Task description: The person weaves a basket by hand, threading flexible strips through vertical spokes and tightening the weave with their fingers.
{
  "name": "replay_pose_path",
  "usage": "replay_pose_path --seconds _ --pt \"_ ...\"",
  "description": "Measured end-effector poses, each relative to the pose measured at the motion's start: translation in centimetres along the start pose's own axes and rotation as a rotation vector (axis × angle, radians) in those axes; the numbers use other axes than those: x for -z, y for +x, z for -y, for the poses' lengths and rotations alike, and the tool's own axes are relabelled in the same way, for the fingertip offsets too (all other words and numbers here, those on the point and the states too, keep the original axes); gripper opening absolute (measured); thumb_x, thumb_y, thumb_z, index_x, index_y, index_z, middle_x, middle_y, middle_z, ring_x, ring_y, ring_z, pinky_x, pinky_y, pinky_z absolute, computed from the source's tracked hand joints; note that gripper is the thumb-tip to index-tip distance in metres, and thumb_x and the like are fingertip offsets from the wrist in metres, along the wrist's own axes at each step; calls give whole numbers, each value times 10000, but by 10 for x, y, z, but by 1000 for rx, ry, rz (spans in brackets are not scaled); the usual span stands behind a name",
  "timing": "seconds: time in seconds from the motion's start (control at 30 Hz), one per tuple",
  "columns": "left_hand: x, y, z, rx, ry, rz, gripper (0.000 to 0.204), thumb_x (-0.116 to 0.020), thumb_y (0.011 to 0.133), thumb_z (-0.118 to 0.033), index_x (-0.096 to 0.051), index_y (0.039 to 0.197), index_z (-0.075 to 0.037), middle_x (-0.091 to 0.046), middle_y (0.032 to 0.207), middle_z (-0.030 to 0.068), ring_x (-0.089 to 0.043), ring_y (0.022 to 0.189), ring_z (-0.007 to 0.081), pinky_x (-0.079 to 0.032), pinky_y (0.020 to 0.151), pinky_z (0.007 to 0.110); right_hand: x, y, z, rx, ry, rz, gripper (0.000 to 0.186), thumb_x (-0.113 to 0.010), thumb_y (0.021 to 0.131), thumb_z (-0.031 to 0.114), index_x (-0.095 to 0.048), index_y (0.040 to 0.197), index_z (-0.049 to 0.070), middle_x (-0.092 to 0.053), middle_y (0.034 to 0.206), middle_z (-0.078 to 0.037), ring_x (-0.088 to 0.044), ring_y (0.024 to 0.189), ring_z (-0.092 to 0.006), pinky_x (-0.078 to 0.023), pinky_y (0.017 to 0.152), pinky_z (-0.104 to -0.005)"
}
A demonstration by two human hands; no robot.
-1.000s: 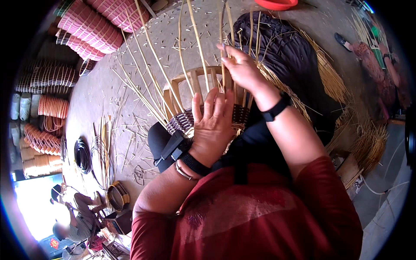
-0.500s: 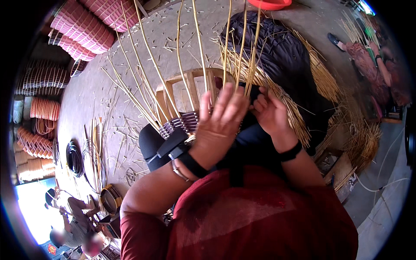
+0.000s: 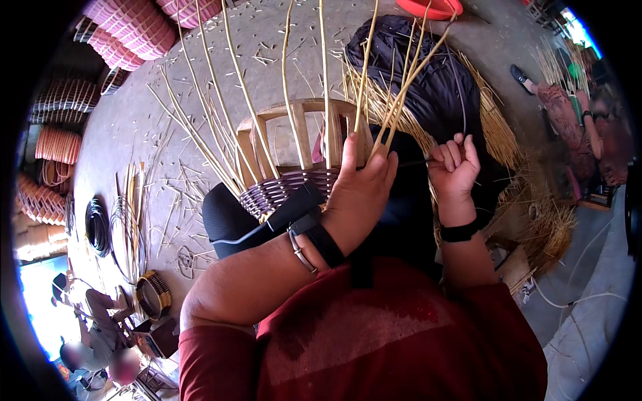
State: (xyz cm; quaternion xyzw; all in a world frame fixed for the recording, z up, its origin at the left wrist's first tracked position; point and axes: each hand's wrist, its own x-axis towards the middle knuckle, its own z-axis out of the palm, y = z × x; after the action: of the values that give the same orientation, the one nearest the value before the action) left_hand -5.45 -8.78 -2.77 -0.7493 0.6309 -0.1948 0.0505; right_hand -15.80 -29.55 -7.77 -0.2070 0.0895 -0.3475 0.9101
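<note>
A half-woven basket rests across my lap, its low wall woven from dark brown strands. Long pale stakes rise from it and fan out. My left hand wraps the basket's right side, thumb up, with several stakes leaning together above its fingers. To the right, my right hand is closed in a pinch on a thin dark weaving strand, which sticks up past the fingers. A stretch of strand runs between the two hands. The part of the wall behind my left hand is hidden.
A small wooden chair stands just beyond the basket. Bundled pale rods lie under dark cloth at right. Stacked baskets line the left, near a black coil. Other people sit at far left and right.
My right hand has moved right, away from my left hand, drawing the dark strand with it. My left hand has shifted slightly right and closed in around the basket's side.
</note>
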Motion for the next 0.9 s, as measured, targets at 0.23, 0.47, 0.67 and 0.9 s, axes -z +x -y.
replay_pose_path --seconds 0.23,0.47,0.67,0.9 --pt "2 -3 9 -11 12 63 499 -531 934 -191 -544 1396 -4 -578 1231 116 -425 1317 216 -255 1152 674 -74 112 64 -210 -89 -168 173 -511 1036 171 -580 900 88 -308 505 80 -281 413 -66 -366 549 -274" --pt "-9 -7 -2 5 66 -58 433 -537 927 -199 -588 1316 -16 -575 1192 113 -441 1273 209 -290 1156 655 -114 155 119 51 -206 -345 132 -563 1019 175 -591 1002 47 -287 490 75 -291 411 -70 -336 533 -262" --pt "-8 -14 -11 18 -63 -26 347 -543 913 -226 -630 1191 -38 -599 1154 105 -471 1251 240 -298 1160 643 -134 178 68 -402 -787 -113 390 -672 984 400 -622 1177 65 -351 602 136 -335 517 -11 -302 524 -203" --pt "-8 -12 -10 24 -113 30 372 -519 924 -217 -651 1199 -4 -613 1196 113 -467 1277 268 -275 1175 648 -163 238 6 -394 -973 -52 284 -645 974 260 -656 1183 68 -395 618 135 -377 500 -9 -433 556 -226"
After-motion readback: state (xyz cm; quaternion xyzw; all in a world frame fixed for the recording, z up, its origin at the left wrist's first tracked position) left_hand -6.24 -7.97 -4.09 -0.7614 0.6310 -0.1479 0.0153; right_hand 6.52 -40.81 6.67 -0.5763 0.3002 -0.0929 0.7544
